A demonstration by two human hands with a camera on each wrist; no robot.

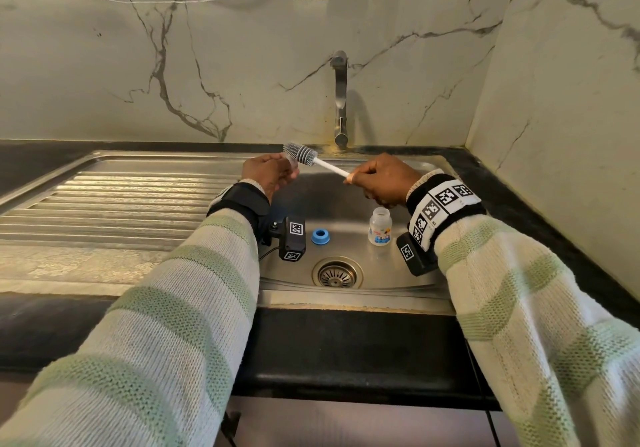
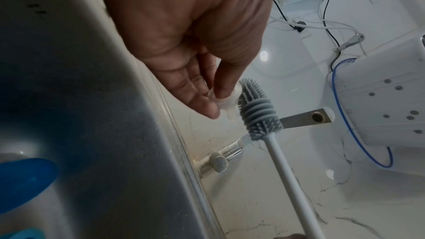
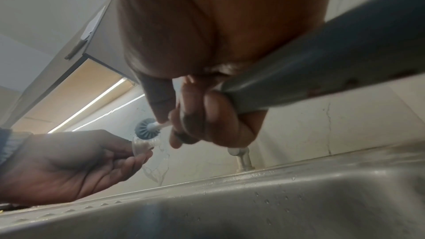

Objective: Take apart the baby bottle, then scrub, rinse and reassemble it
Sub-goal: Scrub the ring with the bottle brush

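Observation:
My left hand (image 1: 270, 169) pinches a clear silicone teat (image 2: 226, 100) between thumb and fingers above the sink's far left corner. My right hand (image 1: 377, 178) grips the white handle of a bottle brush (image 1: 311, 159). The brush's grey silicone head (image 2: 253, 108) lies against the teat's outside. The teat (image 3: 143, 144) and the brush head (image 3: 144, 127) also show in the right wrist view. The uncapped clear bottle (image 1: 380, 227) with a printed label stands upright in the sink basin. A blue screw ring (image 1: 320, 236) lies on the basin floor to its left.
The steel sink (image 1: 398, 273) has a drain (image 1: 337, 275) at the front middle and a ribbed draining board (image 1: 104, 204) on the left. A chrome tap (image 1: 340, 100) rises from the back edge. Marble walls stand behind and to the right. Black counter surrounds the sink.

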